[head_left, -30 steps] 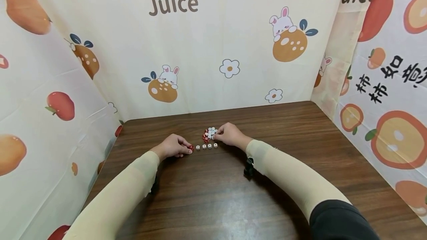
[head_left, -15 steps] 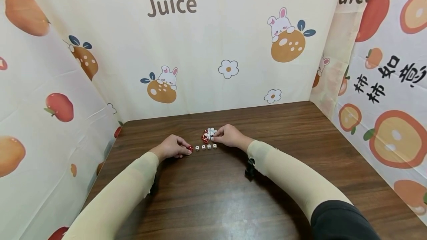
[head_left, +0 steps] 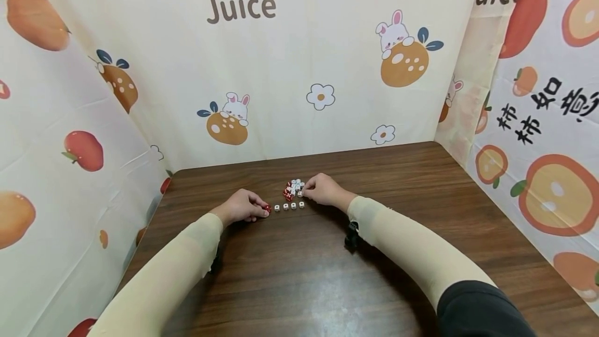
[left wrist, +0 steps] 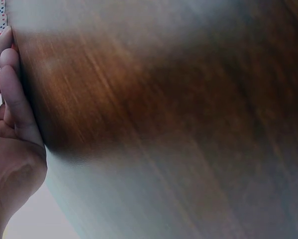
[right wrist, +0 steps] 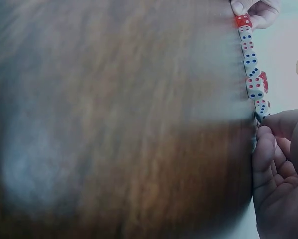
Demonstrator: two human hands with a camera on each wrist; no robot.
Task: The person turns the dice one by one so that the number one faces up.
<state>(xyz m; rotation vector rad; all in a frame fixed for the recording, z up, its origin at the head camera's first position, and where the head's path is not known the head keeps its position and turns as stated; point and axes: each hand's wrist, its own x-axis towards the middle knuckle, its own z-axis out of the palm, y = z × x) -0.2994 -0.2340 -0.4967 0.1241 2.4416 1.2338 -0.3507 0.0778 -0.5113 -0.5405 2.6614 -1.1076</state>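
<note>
My left hand (head_left: 242,205) pinches a red die (head_left: 268,207) at the left end of a short row of several white dice (head_left: 286,206). In the right wrist view this red die (right wrist: 244,20) shows between the fingers at the top edge. Behind the row lies a cluster of red and white dice, red dice (head_left: 288,196) on its left and white dice (head_left: 296,183) towards the right. At the cluster's near right side my right hand (head_left: 323,190) pinches a white die (head_left: 300,194) with thumb and fingertip. Those fingertips partly hide it in the right wrist view.
The dark wooden table (head_left: 299,264) reaches back to a printed curtain (head_left: 290,66), with more curtain along both sides. A black device (head_left: 352,237) hangs under the right wrist.
The right hand has shifted slightly, and the white die at its fingertips now sits a bit nearer, at the cluster's edge. The left hand and the row stay in place.
</note>
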